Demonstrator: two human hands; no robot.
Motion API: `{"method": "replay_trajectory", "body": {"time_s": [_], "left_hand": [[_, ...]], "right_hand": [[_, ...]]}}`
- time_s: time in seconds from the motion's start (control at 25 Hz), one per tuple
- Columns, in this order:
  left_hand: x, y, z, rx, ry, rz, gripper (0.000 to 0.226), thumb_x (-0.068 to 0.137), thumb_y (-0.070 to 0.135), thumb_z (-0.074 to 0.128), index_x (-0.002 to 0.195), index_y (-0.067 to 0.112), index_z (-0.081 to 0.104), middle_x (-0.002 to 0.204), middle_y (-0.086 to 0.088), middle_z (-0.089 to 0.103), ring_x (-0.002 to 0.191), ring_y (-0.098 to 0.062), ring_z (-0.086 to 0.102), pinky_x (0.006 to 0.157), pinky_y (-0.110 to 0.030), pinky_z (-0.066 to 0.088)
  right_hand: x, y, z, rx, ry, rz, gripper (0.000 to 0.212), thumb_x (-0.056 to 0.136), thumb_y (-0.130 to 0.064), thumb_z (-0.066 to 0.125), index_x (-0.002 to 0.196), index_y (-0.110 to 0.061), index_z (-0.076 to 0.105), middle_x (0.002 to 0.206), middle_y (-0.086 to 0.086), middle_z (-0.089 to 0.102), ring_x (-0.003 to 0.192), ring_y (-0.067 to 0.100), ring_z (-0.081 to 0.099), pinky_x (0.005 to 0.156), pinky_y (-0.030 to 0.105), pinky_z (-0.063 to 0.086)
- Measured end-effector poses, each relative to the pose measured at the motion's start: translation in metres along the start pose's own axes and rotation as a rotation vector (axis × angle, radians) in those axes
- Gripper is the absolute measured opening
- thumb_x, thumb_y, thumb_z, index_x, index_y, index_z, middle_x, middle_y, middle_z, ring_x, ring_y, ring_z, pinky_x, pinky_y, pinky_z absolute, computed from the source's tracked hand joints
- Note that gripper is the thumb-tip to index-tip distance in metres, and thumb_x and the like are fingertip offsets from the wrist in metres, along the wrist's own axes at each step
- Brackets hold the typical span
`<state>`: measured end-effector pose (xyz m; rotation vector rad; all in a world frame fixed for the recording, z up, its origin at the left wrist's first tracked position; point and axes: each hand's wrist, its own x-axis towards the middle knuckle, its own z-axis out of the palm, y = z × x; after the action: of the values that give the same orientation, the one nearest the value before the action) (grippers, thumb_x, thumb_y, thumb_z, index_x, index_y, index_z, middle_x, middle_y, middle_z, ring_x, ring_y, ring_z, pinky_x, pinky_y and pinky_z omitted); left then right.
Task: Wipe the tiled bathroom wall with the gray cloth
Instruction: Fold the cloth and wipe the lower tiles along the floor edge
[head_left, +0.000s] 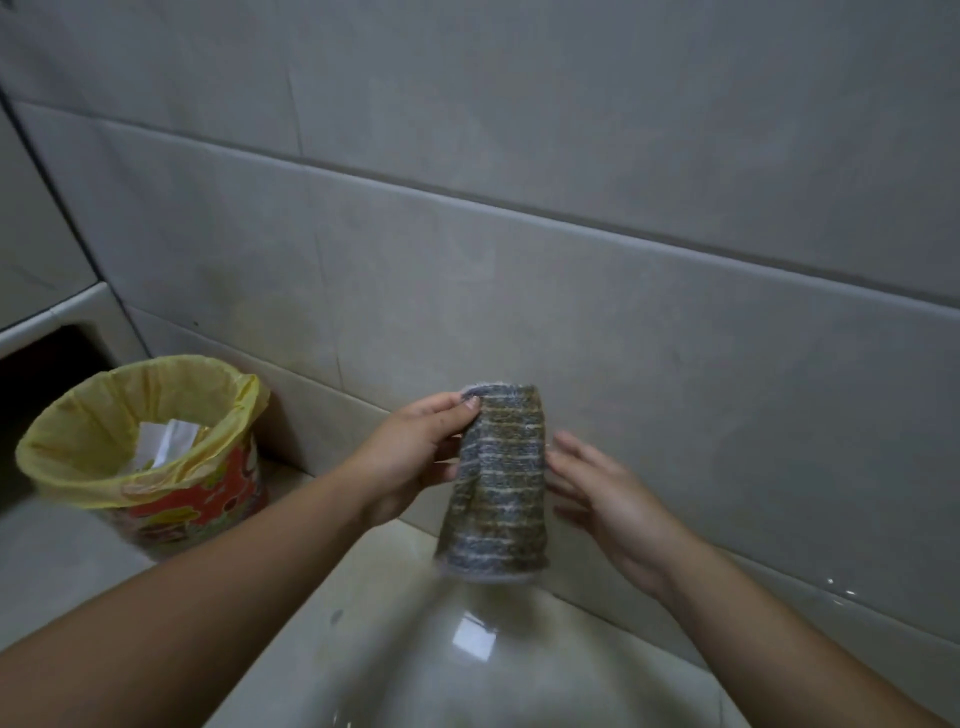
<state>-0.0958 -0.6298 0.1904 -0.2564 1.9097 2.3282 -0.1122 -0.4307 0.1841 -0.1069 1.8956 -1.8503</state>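
Cloth (496, 480) hangs lengthwise downward, left hand (410, 457) fingers pinching its top; right hand (608, 499) fingers spread.

hands (415, 457) pinching gray cloth (496, 483) (striped), tiled wall (571, 156)

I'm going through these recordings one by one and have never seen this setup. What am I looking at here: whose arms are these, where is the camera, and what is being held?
There is no machine here: a person wears one wide-angle camera on the head, looking forward and down, so the two bare arms are their own. The left hand pinches the top of a gray striped cloth, which hangs down folded. The right hand is open beside the cloth, its fingertips at the cloth's edge; whether they touch it is hard to tell. Behind is the gray tiled wall, not yet being wiped. On the floor at left stands a colourful waste bin lined with a yellow bag, with white paper inside. A glossy white fixture lies below the hands, too blurred to name.
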Motion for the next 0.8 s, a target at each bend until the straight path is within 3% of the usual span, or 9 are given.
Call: {"method": "replay_trajectory", "body": {"time_s": [0.12,0.24,0.32,0.44,0.48,0.52,0.68,0.72,0.8], "left_hand": [[0.004,0.002,0.026,-0.014,-0.03,-0.007,0.012,0.097,0.027,0.056,0.096,0.019,0.065,0.084,0.001,0.064,0.076,-0.012,0.058,0.066,-0.027,0.04],[0.007,0.0,0.045,-0.017,-0.04,-0.017,0.013,0.097,0.026,0.056,0.091,0.019,0.066,0.081,0.003,0.065,0.073,-0.011,0.059,0.065,-0.027,0.041],[0.011,-0.002,0.056,0.029,0.013,0.017,0.017,0.099,0.022,0.056,0.084,0.019,0.064,0.078,0.002,0.065,0.07,-0.01,0.059,0.062,-0.027,0.047],[0.019,-0.003,0.059,0.503,0.252,0.287,0.003,0.093,0.022,0.066,0.09,0.023,0.064,0.083,0.003,0.061,0.072,-0.01,0.059,0.073,-0.031,0.054],[0.018,-0.001,0.061,0.666,0.296,0.401,0.013,0.088,0.027,0.071,0.098,0.027,0.063,0.091,0.004,0.059,0.076,-0.009,0.06,0.076,-0.03,0.054],[0.016,-0.001,0.063,0.739,0.266,0.487,0.025,0.083,0.033,0.076,0.103,0.03,0.061,0.096,0.004,0.057,0.081,-0.008,0.061,0.077,-0.028,0.054],[-0.008,-0.009,0.083,0.763,-0.168,0.475,0.062,0.06,0.05,0.088,0.104,0.034,0.048,0.112,0.007,0.052,0.104,-0.005,0.058,0.083,-0.028,0.055],[-0.009,-0.013,0.084,0.758,-0.182,0.479,0.06,0.061,0.046,0.088,0.102,0.033,0.046,0.113,0.006,0.052,0.106,-0.008,0.058,0.084,-0.03,0.055],[-0.006,-0.01,0.078,0.541,-0.161,0.381,0.042,0.074,0.018,0.085,0.096,0.023,0.049,0.104,0.003,0.062,0.095,-0.012,0.065,0.079,-0.032,0.058]], "right_hand": [[-0.016,0.01,-0.018,0.196,-0.108,0.147,0.034,0.089,-0.03,0.057,0.115,-0.011,0.068,0.114,0.011,0.071,0.099,0.023,0.067,0.093,0.043,0.051],[-0.02,0.01,-0.033,0.165,-0.049,0.108,0.03,0.076,-0.028,0.066,0.099,-0.009,0.067,0.098,0.011,0.071,0.088,0.019,0.066,0.084,0.037,0.052],[-0.019,0.003,-0.041,0.163,0.019,0.058,0.01,0.078,-0.021,0.067,0.081,-0.013,0.063,0.084,0.009,0.068,0.075,0.016,0.064,0.072,0.031,0.05],[-0.017,-0.012,-0.052,0.249,0.087,-0.001,0.016,0.089,-0.01,0.058,0.074,-0.014,0.059,0.074,0.01,0.065,0.062,0.017,0.064,0.057,0.026,0.051],[-0.016,-0.016,-0.054,0.272,0.099,-0.008,0.011,0.09,-0.011,0.058,0.079,-0.013,0.058,0.076,0.012,0.064,0.063,0.019,0.064,0.058,0.027,0.052],[-0.016,-0.019,-0.054,0.295,0.099,-0.02,0.004,0.089,-0.012,0.06,0.085,-0.01,0.059,0.08,0.015,0.064,0.066,0.021,0.065,0.061,0.029,0.053],[-0.014,-0.023,-0.046,0.385,0.058,-0.032,0.027,0.092,-0.018,0.057,0.107,0.004,0.062,0.098,0.027,0.066,0.082,0.03,0.067,0.074,0.038,0.057],[-0.013,-0.025,-0.044,0.418,0.044,-0.029,0.025,0.096,-0.017,0.052,0.105,0.003,0.064,0.097,0.024,0.068,0.079,0.027,0.068,0.071,0.035,0.058],[-0.011,-0.028,-0.045,0.438,0.028,-0.04,0.022,0.097,-0.009,0.047,0.102,0.0,0.067,0.096,0.019,0.071,0.077,0.023,0.069,0.071,0.034,0.057]]}}
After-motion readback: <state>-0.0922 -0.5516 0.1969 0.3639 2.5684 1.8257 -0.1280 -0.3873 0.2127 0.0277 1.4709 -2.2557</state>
